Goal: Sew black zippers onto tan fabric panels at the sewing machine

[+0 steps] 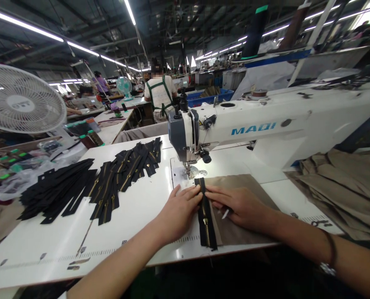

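A black zipper (205,220) with brass teeth and a brass pull lies lengthwise along the left edge of a brown fabric piece (250,185). Its far end is just in front of the presser foot (188,171) of a white sewing machine (265,124). With fingers stretched out, my left hand (180,211) rests its fingertips on the zipper's left side. My right hand (245,205) lies on the fabric, fingertips at the zipper's right edge. Tucked in its curled fingers is a slim white object (225,214), mostly hidden.
Black zippers (122,170) are spread on the left of the white table (135,228), beside a pile of black strips (57,187). Brown fabric (343,182) is heaped at the right. A white fan (23,99) and thread spools (91,139) stand left. A person (161,91) sits ahead.
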Tool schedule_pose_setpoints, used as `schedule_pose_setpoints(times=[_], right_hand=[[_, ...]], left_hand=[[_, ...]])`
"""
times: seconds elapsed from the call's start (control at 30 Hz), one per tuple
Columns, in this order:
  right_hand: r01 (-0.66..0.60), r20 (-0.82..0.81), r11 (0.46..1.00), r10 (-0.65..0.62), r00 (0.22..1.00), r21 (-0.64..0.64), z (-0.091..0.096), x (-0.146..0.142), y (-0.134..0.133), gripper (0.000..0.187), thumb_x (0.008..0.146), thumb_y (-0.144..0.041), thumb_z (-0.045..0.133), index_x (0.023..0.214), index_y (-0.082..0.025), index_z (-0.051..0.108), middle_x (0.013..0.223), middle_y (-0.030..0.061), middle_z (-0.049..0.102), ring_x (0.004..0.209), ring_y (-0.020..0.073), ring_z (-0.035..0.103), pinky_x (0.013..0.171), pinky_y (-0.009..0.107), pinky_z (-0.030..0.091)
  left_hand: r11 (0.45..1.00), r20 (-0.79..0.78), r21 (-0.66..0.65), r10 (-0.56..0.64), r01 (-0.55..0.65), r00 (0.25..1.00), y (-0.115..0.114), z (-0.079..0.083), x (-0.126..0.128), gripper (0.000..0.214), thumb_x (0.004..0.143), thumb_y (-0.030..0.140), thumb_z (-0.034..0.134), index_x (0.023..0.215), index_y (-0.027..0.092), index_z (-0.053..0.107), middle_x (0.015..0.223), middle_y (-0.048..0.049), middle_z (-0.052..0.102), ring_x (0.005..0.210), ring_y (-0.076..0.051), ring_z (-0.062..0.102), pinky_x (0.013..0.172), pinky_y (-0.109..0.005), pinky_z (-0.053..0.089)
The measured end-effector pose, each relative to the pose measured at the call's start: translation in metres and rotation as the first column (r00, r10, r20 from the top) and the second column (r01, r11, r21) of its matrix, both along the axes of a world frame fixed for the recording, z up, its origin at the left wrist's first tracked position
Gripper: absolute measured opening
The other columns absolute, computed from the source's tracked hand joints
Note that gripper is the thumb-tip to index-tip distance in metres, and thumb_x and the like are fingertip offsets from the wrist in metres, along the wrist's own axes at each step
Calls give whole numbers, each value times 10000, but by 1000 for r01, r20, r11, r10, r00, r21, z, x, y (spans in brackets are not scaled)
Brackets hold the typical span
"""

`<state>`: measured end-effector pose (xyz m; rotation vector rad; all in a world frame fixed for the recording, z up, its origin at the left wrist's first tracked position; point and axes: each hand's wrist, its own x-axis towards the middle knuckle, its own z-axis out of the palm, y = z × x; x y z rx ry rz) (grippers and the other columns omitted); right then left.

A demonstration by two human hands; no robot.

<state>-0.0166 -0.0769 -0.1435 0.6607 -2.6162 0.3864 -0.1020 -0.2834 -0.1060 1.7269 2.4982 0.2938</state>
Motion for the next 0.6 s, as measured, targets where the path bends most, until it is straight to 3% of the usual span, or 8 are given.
schedule_pose_setpoints(times=[0.13,0.23,0.37,0.47,0.6], right_hand=[[-113,-193,972,154,969,207,13,8,-4,360,949,-85,293,1077,-106,629,1095,151,642,823,217,656,600,317,535],[-133,-219,922,224,950,364,21,11,-9,388,929,-37,274,1020,-94,647,993,144,674,754,210,654,541,298,508],[-127,-245,878,264,933,461,23,10,-12,383,912,-18,283,1014,-79,647,1023,160,666,766,204,650,532,280,489],[-124,-271,904,250,929,408,18,10,-13,348,911,-30,311,1007,-87,640,1073,157,652,725,193,649,539,286,488],[-134,-225,982,162,961,137,5,11,-10,290,908,-107,340,1007,-89,613,1096,142,646,728,195,654,546,291,494]], left_hand=[[1000,-33,-16,8,-8,999,1,-2,0,411,895,54,410,1293,138,467,1420,-130,401,1313,-229,367,1083,-545,241],[1000,-48,1,-1,1,999,0,-6,-1,421,887,47,407,1294,136,463,1419,-124,407,1307,-222,375,1091,-539,230],[1000,-52,0,-14,14,999,-1,-8,-2,432,876,40,390,1292,132,466,1416,-119,414,1305,-218,379,1094,-536,224],[1000,-40,-23,-13,12,999,0,-5,-2,477,845,13,375,1301,125,458,1426,-115,400,1312,-215,367,1094,-533,222],[999,-15,-38,0,0,1000,0,-2,-1,470,853,38,368,1303,137,461,1431,-113,392,1316,-219,361,1099,-532,207]])
